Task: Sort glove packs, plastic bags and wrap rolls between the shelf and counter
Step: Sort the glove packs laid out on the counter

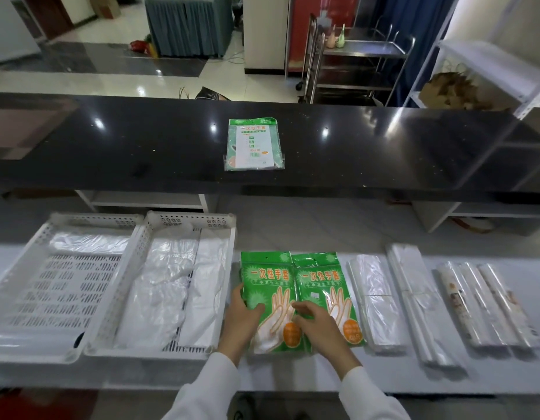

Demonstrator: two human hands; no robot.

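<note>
Three green glove packs carry readable print. The left glove pack (264, 294) on the white shelf (384, 374) bears the large white heading 一次性手套 across its top, with a smaller line of characters beneath it that is too blurred to read. The right glove pack (323, 294), just beside it and overlapping its edge, shows the same heading 一次性手套; the print in the orange circle near its lower corner cannot be made out. The third glove pack (253, 145), lying on the black bench (111, 140), also reads 一次性手套 at its top; its smaller lines are illegible. The wrap rolls (487, 304) show printing too small to read.
</note>
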